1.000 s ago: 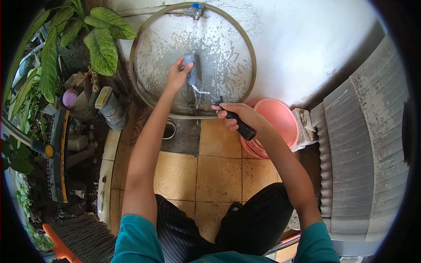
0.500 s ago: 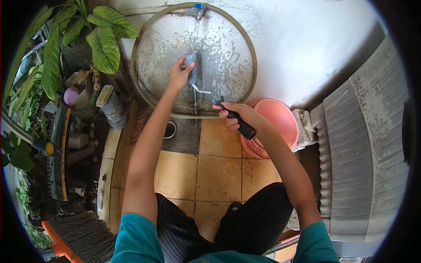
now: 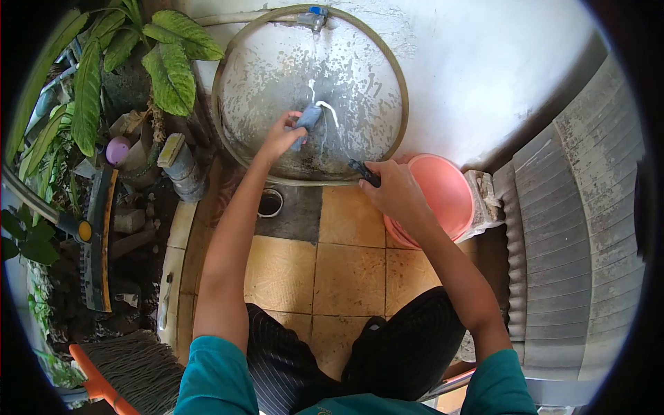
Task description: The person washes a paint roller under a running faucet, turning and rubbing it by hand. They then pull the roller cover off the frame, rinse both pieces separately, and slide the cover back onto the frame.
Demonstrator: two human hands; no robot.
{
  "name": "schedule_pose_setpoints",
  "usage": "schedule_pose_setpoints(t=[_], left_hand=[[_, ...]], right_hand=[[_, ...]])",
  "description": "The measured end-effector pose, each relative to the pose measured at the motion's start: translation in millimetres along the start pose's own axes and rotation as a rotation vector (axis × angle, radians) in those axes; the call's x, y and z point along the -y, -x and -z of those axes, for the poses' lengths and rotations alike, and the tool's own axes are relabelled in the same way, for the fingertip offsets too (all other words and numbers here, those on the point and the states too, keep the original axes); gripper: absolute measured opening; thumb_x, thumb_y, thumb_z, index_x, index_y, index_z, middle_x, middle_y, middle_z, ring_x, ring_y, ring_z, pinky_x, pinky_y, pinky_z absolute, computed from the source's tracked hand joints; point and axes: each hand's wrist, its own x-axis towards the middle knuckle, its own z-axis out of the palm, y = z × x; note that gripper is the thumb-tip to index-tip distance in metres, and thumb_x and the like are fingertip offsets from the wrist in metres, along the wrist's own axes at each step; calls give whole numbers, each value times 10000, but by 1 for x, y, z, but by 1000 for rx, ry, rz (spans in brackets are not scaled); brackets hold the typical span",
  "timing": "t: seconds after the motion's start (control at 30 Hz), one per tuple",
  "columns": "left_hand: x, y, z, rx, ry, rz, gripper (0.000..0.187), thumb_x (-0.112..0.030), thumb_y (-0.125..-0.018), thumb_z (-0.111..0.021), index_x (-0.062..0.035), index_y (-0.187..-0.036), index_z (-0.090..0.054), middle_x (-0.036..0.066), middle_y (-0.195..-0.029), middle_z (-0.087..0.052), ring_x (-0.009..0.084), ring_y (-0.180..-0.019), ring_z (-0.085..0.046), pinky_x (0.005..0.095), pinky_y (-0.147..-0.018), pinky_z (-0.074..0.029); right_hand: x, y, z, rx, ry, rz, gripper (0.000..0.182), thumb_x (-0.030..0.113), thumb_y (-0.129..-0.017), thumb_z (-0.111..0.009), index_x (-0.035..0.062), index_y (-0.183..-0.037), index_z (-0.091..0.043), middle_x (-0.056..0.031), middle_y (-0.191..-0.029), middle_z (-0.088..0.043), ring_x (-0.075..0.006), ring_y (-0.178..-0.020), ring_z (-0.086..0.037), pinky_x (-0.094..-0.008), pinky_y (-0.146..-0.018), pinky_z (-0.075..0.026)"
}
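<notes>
My left hand (image 3: pixel 282 135) is closed round a blue-grey, fuzzy-looking cylindrical pad (image 3: pixel 309 116), tilted up to the right in front of the splashed wall. Water from the tap (image 3: pixel 315 21) meets its upper end, and a white stream (image 3: pixel 330 111) curves off to the right. To the right and slightly lower, my right hand (image 3: pixel 394 190) grips a black handle (image 3: pixel 364 171) whose end points up and left toward the pad. The fingers partly cover the handle. Pad and handle are apart.
A coiled hose (image 3: pixel 403 104) hangs from the tap. Pink basins (image 3: pixel 443 194) stand on the tiled floor (image 3: pixel 349 277) at right, beside a grey ridged panel (image 3: pixel 560 242). Left are a drain hole (image 3: pixel 270 203), leafy plants (image 3: pixel 169 76), a mop (image 3: pixel 131 370) and a curb (image 3: pixel 176 256).
The pad has swung from upright to tilted, its upper end now under the falling water. My left hand has lowered; my right hand has turned and moved right with the handle.
</notes>
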Motion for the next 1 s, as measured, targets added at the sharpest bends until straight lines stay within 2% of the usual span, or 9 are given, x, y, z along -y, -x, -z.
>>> schedule_pose_setpoints(t=[0.07,0.13,0.47,0.53,0.63,0.67,0.7,0.77,1.0], left_hand=[[2,-5,-2,-48,-98,-79,501,-95,-734,-668,-38,-1199,-490,131,-1002,-608,171,-758,-631,288,-664,-501],[11,-16,-7,-94,-191,-157,503,-101,-730,-679,-31,-1193,-496,116,-985,-614,159,-743,-628,282,-672,-493],[-7,-47,-37,-190,-13,-213,421,-223,-768,-751,-20,-1090,-568,32,-852,-636,115,-731,-595,276,-673,-479],[-10,-50,-42,-337,123,-362,355,-229,-775,-752,-17,-1020,-606,32,-823,-648,104,-682,-605,264,-627,-494],[-13,-52,-40,-206,254,-132,296,-247,-783,-753,-4,-913,-644,40,-794,-655,103,-593,-601,251,-555,-501],[-14,-50,-45,-214,326,-156,292,-273,-802,-737,-7,-737,-639,36,-646,-617,101,-465,-545,263,-437,-448],[-14,-49,-45,-212,327,-150,292,-273,-802,-737,-7,-737,-639,36,-646,-617,101,-465,-545,263,-437,-448],[-5,-53,-41,-306,26,-135,352,-290,-819,-719,-25,-622,-597,23,-538,-561,102,-418,-508,280,-401,-401],[18,-68,-40,-348,13,-38,379,-305,-823,-711,-7,-616,-602,29,-521,-556,104,-447,-509,306,-427,-393]], right_hand=[[0,1,-1,-77,45,54,279,165,-789,-655,15,-1025,-652,-160,-664,-613,-316,-628,-602,-402,-645,-486],[-6,1,-7,-311,116,181,275,175,-770,-671,22,-996,-636,-165,-891,-644,-358,-881,-606,-455,-758,-478],[-5,-10,-1,-187,122,86,274,154,-800,-642,33,-1045,-619,-169,-911,-633,-347,-876,-605,-446,-764,-478],[-6,-10,-3,-220,112,147,273,150,-811,-629,32,-1056,-612,-168,-874,-628,-345,-866,-607,-443,-756,-479],[-6,-14,-3,-225,91,149,334,134,-803,-642,0,-1107,-618,-194,-852,-631,-349,-800,-598,-424,-718,-460],[-7,-15,-3,-221,91,143,334,134,-803,-642,0,-1107,-618,-194,-852,-631,-349,-800,-598,-424,-718,-460],[-8,-15,-3,-196,76,136,303,140,-816,-624,16,-1092,-609,-180,-840,-628,-346,-830,-603,-436,-736,-469],[-10,-17,-4,-167,62,127,272,146,-830,-605,32,-1076,-599,-166,-829,-625,-343,-860,-607,-447,-754,-477],[-11,-25,-11,-153,120,125,290,149,-840,-599,24,-1101,-584,-180,-836,-624,-358,-816,-617,-451,-714,-492]])
